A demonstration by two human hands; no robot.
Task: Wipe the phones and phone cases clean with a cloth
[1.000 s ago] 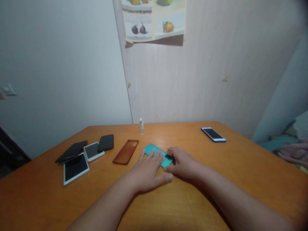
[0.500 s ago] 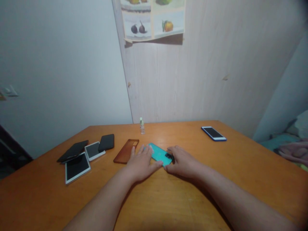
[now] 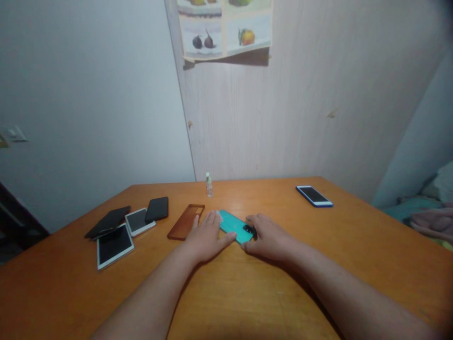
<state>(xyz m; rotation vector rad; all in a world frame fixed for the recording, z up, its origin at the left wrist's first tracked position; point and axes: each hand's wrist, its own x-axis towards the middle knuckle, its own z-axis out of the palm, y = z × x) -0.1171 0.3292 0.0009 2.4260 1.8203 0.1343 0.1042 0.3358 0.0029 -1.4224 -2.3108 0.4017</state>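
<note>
On the orange-brown wooden desk, a flat turquoise phone slants lengthwise from far left to near right; the right hand holds its camera end; the left hand rests at the far end, its grip impossible to tell.

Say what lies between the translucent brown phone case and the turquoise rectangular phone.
In the head view, the left hand lies between the case and the phone, with something small and white at the phone's left end.
</note>
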